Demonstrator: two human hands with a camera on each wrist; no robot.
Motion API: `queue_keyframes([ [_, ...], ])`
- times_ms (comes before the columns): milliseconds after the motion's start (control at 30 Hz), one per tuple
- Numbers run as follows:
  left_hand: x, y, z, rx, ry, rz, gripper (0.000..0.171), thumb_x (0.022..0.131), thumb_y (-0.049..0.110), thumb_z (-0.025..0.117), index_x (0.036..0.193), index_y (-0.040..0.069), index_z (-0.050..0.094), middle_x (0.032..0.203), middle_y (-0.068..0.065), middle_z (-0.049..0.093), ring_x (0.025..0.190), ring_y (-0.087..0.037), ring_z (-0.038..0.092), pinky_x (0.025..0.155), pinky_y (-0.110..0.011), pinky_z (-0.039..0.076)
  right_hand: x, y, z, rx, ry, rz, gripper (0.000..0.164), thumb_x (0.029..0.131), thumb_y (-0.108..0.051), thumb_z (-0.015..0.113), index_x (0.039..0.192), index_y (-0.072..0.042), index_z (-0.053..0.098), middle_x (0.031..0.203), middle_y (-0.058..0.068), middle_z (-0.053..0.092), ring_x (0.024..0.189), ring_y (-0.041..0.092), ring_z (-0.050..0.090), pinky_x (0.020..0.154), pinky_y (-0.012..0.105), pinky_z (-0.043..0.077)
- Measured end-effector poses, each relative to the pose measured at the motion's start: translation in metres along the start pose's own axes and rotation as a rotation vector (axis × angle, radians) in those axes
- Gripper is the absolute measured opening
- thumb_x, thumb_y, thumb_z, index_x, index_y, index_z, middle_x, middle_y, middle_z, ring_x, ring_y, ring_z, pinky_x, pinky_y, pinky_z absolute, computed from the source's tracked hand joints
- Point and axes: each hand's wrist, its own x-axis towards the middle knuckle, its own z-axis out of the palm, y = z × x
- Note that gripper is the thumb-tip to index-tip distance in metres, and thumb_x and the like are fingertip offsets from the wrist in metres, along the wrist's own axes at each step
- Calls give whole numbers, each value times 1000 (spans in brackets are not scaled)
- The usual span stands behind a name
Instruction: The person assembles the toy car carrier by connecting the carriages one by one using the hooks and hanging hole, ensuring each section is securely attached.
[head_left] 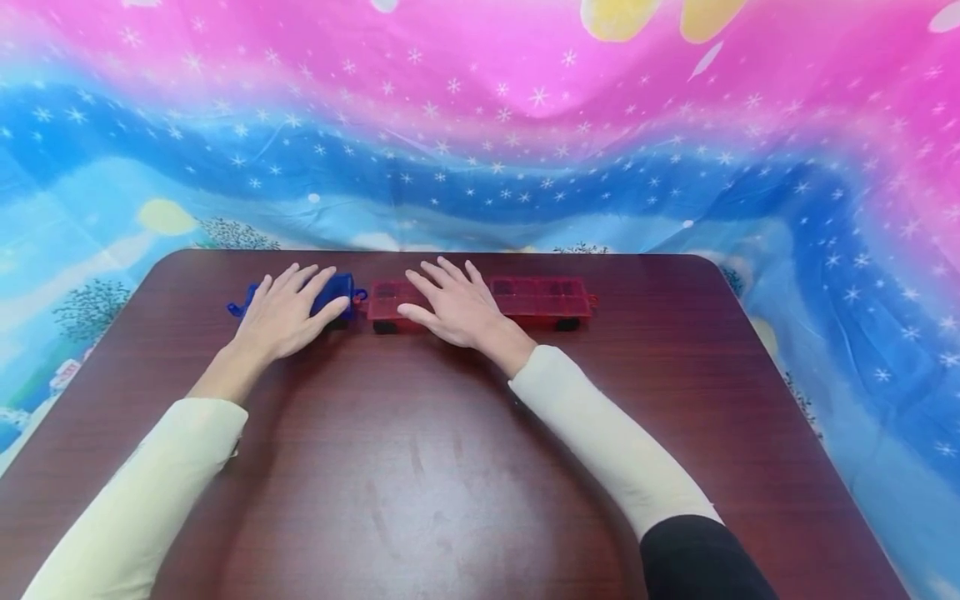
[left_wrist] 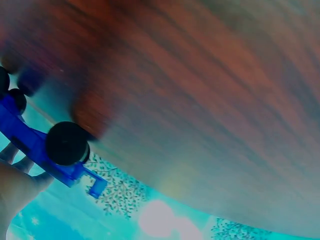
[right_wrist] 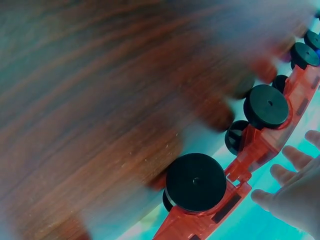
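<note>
A blue toy wagon (head_left: 341, 287) with black wheels stands at the back left of the table, under my left hand (head_left: 285, 315). That hand's fingers are straight and spread over the wagon. In the left wrist view, a blue hook (left_wrist: 97, 186) sticks out past a black wheel (left_wrist: 67, 143). My right hand (head_left: 459, 310) lies across the row of see-through red toy wagons (head_left: 536, 298), with fingers and thumb spread and straight, hiding the middle of the row. A red coupling (right_wrist: 239, 172) joins two red wagons in the right wrist view. Between blue and red, small hooks (head_left: 361, 297) meet.
The dark brown wooden table (head_left: 450, 467) has rounded back corners, and the wagons line up near its back edge. Behind it hangs a pink and blue cloth (head_left: 480, 158) printed with snowflakes. A small red hook (head_left: 595, 301) ends the row on the right.
</note>
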Motion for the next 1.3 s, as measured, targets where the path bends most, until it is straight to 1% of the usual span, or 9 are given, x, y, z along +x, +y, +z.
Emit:
queue_keyframes([
  [200,-5,-11,-2,-18,5,-21,81,102,67,33,160,10,30,160,-28,28,149,-50,16,115,-71,5,1,-3,3,-29,-17,-23,76,99,-74,24,163,-32,22,168,0,21,156,23,9,123,53,1],
  [400,-7,-19,-2,-11,4,-42,82,102,67,33,160,9,30,159,-29,29,148,-50,17,114,-72,5,5,-8,7,-44,-25,-41,76,100,-73,23,163,-31,22,168,0,22,156,23,10,123,53,1],
  [533,-7,-23,-3,-3,9,-53,83,102,67,33,159,8,31,158,-29,29,148,-50,17,114,-73,5,9,-13,9,-54,-20,-54,76,100,-73,22,163,-31,24,168,-1,23,155,23,11,123,54,3],
  [933,-1,-28,0,19,-21,-72,86,100,71,30,160,8,30,159,-29,28,149,-50,14,115,-72,2,20,-24,12,-34,-46,-37,79,98,-76,19,163,-33,21,168,-2,22,156,23,9,123,52,1],
  [1300,8,-28,1,28,-31,-44,86,100,71,30,160,9,30,159,-29,28,149,-50,14,115,-72,0,26,-22,14,-53,-70,-5,79,97,-77,16,164,-34,18,168,-2,21,156,23,9,123,54,3],
])
